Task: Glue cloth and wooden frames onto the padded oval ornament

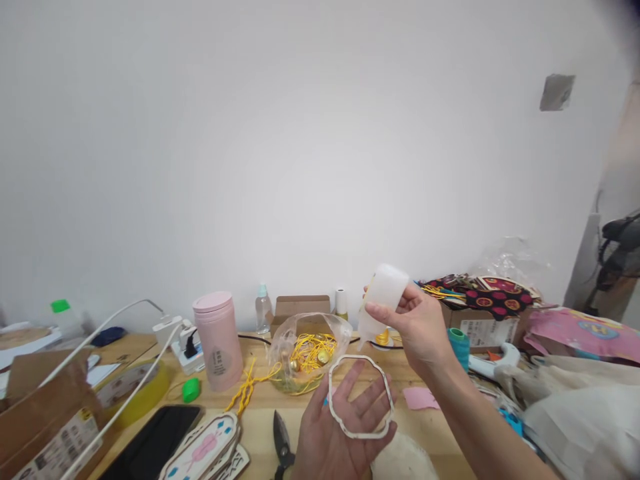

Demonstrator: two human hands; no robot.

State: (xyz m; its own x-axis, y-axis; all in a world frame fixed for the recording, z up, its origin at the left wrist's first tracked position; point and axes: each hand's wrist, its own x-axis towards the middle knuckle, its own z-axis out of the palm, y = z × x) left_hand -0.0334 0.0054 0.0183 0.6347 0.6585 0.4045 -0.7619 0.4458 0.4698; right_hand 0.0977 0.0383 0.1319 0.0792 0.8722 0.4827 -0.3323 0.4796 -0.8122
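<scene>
My left hand [345, 417] is palm up with its fingers spread, supporting a thin white ring-shaped frame [332, 407] with a scalloped outline. Through the frame's opening, the palm and fingers show. Above and to the right, my right hand [413, 320] grips a whitish translucent plastic bottle [384, 293], tilted with its lower end towards the table. The thumb lies across its near side, and the other fingers are partly hidden behind. Below my left hand's fingers rests a pale rounded piece [404, 459]. Black-bladed scissors [283, 443] lie left of that hand.
A clear bag of yellow cord [313, 350] stands behind my left hand. Leftward are a pink tumbler [219, 341], a phone [153, 443], decorated plaques [203, 448], yellow tape [133, 393] and a cardboard box [50, 417]. Rightward are teal thread [459, 348] and a pink package [585, 333].
</scene>
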